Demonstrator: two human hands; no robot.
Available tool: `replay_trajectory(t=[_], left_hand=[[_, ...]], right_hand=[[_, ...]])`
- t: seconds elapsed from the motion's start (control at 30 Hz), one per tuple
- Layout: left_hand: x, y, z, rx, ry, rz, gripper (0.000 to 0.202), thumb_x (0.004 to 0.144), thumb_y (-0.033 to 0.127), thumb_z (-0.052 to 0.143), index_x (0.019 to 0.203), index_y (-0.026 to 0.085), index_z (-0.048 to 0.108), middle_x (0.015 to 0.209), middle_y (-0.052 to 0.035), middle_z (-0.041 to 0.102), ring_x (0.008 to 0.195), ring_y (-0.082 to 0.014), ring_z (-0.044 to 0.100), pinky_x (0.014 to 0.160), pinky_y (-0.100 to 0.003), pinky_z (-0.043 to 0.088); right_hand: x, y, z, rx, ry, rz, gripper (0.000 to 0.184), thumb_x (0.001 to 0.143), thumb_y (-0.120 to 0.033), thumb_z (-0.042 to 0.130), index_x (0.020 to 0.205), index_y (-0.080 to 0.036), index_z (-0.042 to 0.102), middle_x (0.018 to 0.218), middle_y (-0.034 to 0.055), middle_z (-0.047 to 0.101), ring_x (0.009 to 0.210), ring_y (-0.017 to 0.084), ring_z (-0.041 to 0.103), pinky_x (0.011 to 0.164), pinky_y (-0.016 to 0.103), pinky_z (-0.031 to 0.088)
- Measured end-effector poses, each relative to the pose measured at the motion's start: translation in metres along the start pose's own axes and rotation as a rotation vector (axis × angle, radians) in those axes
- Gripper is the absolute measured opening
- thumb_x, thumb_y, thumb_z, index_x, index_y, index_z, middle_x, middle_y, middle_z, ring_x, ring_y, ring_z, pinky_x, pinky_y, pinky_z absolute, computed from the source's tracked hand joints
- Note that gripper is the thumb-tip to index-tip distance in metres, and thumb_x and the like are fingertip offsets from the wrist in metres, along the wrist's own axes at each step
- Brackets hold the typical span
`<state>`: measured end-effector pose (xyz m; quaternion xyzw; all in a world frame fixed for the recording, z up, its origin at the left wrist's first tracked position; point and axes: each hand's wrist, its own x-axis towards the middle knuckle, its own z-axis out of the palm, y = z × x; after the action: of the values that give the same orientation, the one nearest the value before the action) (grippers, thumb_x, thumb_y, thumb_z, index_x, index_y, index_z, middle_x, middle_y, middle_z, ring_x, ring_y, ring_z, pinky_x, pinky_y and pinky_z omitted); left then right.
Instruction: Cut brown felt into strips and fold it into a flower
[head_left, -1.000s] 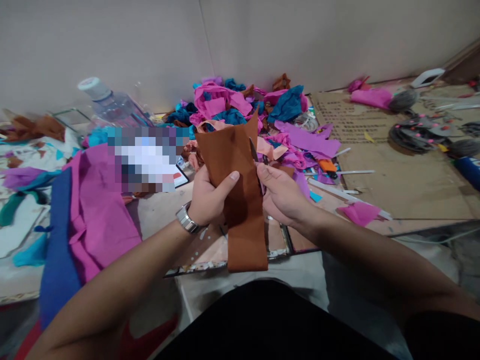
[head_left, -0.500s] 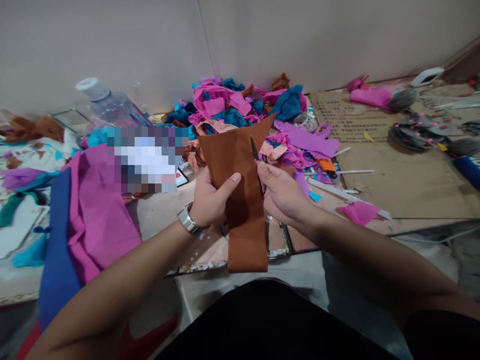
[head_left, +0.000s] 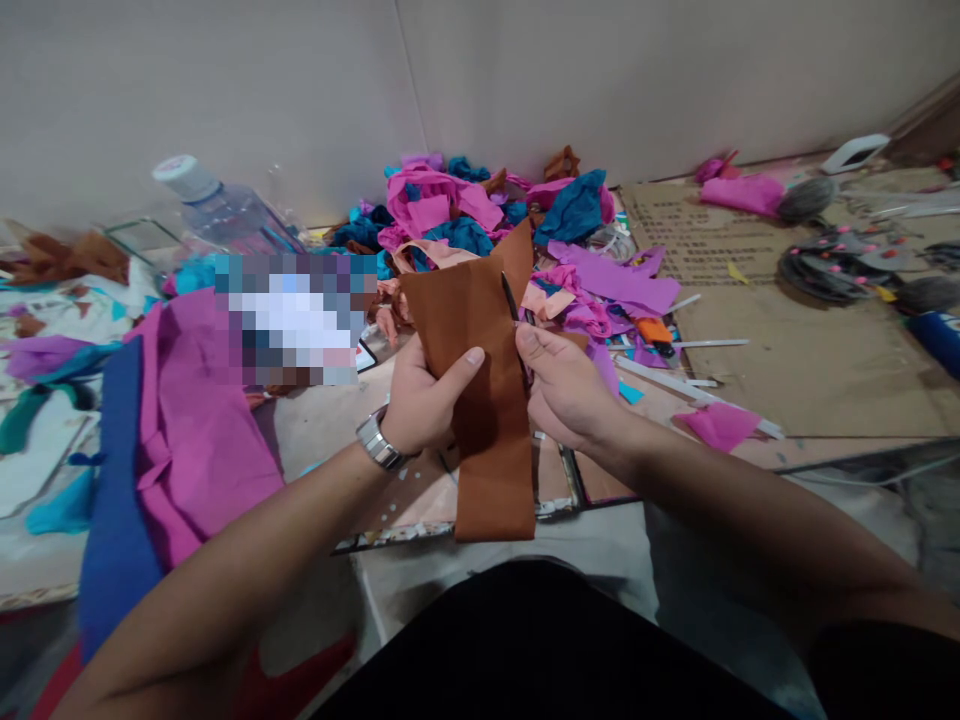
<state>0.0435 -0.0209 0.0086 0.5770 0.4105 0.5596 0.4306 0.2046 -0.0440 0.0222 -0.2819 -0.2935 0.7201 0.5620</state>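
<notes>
My left hand (head_left: 424,398) grips a long strip of brown felt (head_left: 480,400), thumb across its front, and holds it upright above the table. My right hand (head_left: 566,385) is closed round a pair of scissors (head_left: 512,302); the dark blades stick up along the felt's right edge, near its top. The strip's upper right corner stands up in a point beside the blades. A metal watch sits on my left wrist.
A heap of pink, teal, purple and brown fabric scraps (head_left: 487,215) lies behind the felt. Large magenta and blue cloth (head_left: 187,430) lies at left, with a plastic bottle (head_left: 217,210) behind it. Flat cardboard (head_left: 787,340), an orange cutter (head_left: 655,332) and cables lie at right.
The pointed flap at the felt's upper right swung out to the right, then drew back in closer to the blades. Both hands stayed nearly still.
</notes>
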Motion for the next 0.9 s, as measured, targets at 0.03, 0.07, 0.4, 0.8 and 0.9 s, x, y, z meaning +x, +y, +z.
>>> replay_trajectory(t=[0.03, 0.07, 0.4, 0.8, 0.9], left_hand=[[0.0000, 0.0005, 0.0001, -0.006, 0.003, -0.009, 0.053, 0.077, 0.053, 0.085, 0.109, 0.017, 0.065, 0.104, -0.0091, 0.078, 0.086, -0.0203, 0.075, 0.072, -0.030, 0.064], [0.0001, 0.0008, 0.0001, -0.008, 0.004, -0.014, 0.053, 0.077, 0.053, 0.085, 0.109, 0.016, 0.065, 0.104, -0.0091, 0.078, 0.086, -0.0203, 0.075, 0.073, -0.030, 0.064], [0.0008, 0.0009, -0.0002, 0.014, 0.003, 0.017, 0.052, 0.077, 0.053, 0.085, 0.109, 0.016, 0.066, 0.103, -0.0095, 0.078, 0.087, -0.0215, 0.075, 0.074, -0.033, 0.065], [0.0009, -0.0017, -0.0014, -0.001, -0.014, 0.003, 0.052, 0.077, 0.052, 0.085, 0.110, 0.016, 0.066, 0.106, -0.0102, 0.078, 0.089, -0.0216, 0.075, 0.076, -0.033, 0.065], [0.0003, -0.0011, -0.0006, -0.001, -0.013, -0.001, 0.052, 0.077, 0.052, 0.085, 0.109, 0.016, 0.066, 0.106, -0.0102, 0.078, 0.089, -0.0215, 0.075, 0.076, -0.032, 0.065]], right_hand=[[-0.0001, -0.0002, 0.0003, -0.002, 0.000, 0.002, 0.031, 0.083, -0.049, 0.083, 0.100, -0.024, 0.073, 0.114, 0.0033, 0.079, 0.125, 0.026, 0.066, 0.108, 0.046, 0.055], [-0.0002, -0.0004, 0.0006, -0.004, 0.003, 0.003, 0.032, 0.083, -0.049, 0.083, 0.100, -0.024, 0.074, 0.114, 0.0032, 0.080, 0.125, 0.026, 0.067, 0.108, 0.047, 0.055], [-0.0002, -0.0008, -0.0006, -0.001, 0.003, 0.002, 0.032, 0.083, -0.050, 0.083, 0.100, -0.025, 0.073, 0.113, 0.0025, 0.079, 0.128, 0.026, 0.065, 0.110, 0.048, 0.054], [0.0002, -0.0013, -0.0007, 0.005, -0.001, 0.009, 0.031, 0.083, -0.049, 0.083, 0.101, -0.025, 0.074, 0.115, 0.0031, 0.079, 0.128, 0.026, 0.065, 0.110, 0.049, 0.053], [0.0002, -0.0001, -0.0020, 0.009, -0.012, -0.005, 0.029, 0.085, -0.048, 0.081, 0.101, -0.025, 0.075, 0.115, 0.0028, 0.079, 0.127, 0.026, 0.065, 0.110, 0.049, 0.054]])
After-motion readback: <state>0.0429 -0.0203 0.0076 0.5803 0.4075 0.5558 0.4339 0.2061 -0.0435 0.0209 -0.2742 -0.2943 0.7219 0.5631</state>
